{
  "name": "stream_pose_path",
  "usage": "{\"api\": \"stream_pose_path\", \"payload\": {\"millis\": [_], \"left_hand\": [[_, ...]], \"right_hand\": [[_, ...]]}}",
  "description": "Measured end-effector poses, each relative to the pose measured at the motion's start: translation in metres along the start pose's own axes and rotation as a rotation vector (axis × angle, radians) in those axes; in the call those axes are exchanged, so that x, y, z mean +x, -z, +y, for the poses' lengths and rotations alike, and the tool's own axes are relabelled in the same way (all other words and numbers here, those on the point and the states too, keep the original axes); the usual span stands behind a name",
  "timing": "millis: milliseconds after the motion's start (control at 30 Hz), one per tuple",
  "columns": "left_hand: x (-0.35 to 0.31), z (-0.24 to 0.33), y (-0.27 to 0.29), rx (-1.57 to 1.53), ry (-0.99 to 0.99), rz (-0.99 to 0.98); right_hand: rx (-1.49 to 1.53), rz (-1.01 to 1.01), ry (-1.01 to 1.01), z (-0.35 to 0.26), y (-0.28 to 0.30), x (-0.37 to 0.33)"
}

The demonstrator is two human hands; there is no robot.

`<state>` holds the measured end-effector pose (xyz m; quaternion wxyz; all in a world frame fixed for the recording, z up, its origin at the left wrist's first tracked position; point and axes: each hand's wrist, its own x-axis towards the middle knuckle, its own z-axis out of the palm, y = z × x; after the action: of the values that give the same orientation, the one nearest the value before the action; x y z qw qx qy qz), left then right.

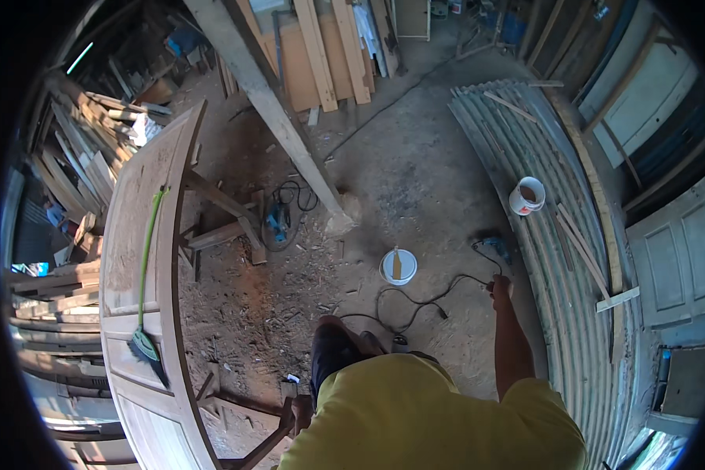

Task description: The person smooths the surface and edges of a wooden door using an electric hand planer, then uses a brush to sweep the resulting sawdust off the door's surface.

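Note:
At the end of my outstretched right arm, my right hand (pixel 500 288) is closed around a black power cord (pixel 466 278). The cord runs up to a blue power tool (pixel 500 248), which looks like a drill; whether it hangs or lies on the floor I cannot tell. More cord loops across the floor in front of me. My left hand (pixel 300 413) is low beside my thigh, next to a brown wooden support (pixel 266 446); its fingers are mostly hidden. A white lidded bucket (pixel 388 271) stands ahead, with a flat yellowish piece on top.
At left lies a large wooden door (pixel 137 243) on trestles, a green-handled broom (pixel 146 274) on it. A blue power tool (pixel 275 219) sits near a post (pixel 278 117). Corrugated sheets (pixel 540 258) on the right bear a white bucket (pixel 520 205) and wood strips. Sawdust covers the floor.

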<state>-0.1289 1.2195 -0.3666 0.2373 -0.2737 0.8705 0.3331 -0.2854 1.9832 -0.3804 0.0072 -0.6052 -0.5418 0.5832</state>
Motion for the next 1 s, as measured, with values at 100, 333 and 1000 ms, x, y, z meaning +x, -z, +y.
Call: {"api": "stream_pose_path", "payload": {"millis": [100, 333, 1000], "left_hand": [[0.044, 0.066, 0.016, 0.163, -0.184, -0.1], [0.126, 0.141, 0.027, 0.482, -0.422, -0.295], [0.284, 0.989, -0.305, 0.019, -0.992, -0.506]], "right_hand": [[0.21, -0.068, -0.047, 0.041, -0.012, -0.004], [-0.231, -0.857, -0.031, 0.132, -0.114, -0.049], [0.095, 0.631, 0.004, -0.072, 0.25, 0.209]]}}
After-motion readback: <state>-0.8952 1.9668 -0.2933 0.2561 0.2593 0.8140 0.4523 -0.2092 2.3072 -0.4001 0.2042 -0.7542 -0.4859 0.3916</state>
